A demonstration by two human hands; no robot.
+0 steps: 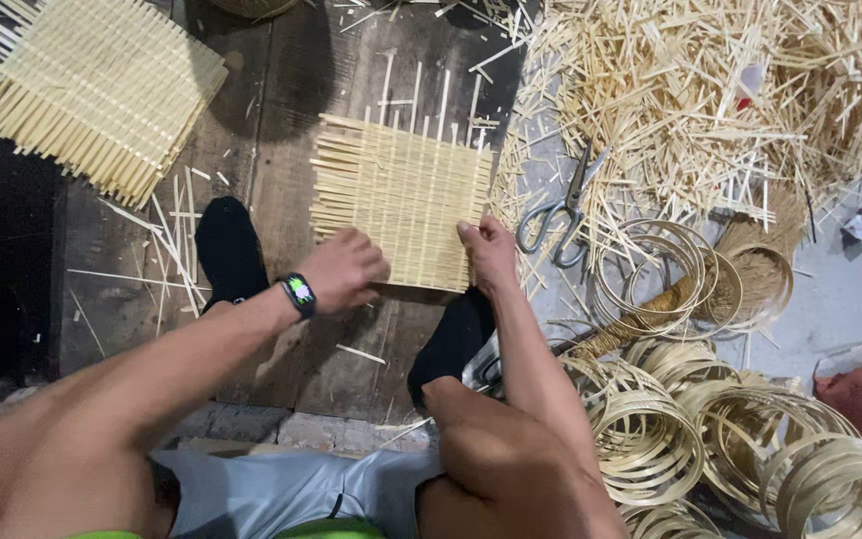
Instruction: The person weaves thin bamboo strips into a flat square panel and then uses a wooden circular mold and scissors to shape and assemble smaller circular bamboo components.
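Head view, looking straight down over the person's knees. A half-woven bamboo mat [401,200] lies flat on a dark wooden board [281,130], its loose strip ends sticking out at the far edge and at the left side. The left hand [343,269] rests on the near left corner of the mat, knuckles up, fingers curled under into a loose fist that presses the weave down; whether a strip is pinched inside cannot be told. The left forearm runs in from the lower left, wrist slightly bent, with a black watch [298,293] on it. The right hand [489,252] sits at the near right corner of the mat, thumb laid flat on top of the weave and fingers wrapped under the edge, so it holds the mat's edge in a narrow pinch. The right forearm comes up almost straight from the right knee. Two black-socked feet are on the board: the left foot [228,250] just beside the left hand, the right foot [454,339] touching the near edge of the mat below the right hand. Scissors [557,215] lie on the grey floor just right of the mat, handles toward the person. A heap of bamboo strips [710,90] fills the upper right. Coiled bamboo hoops [710,419] are stacked at lower right, near the right arm. A finished mat [102,90] lies at upper left, well apart from the hands.
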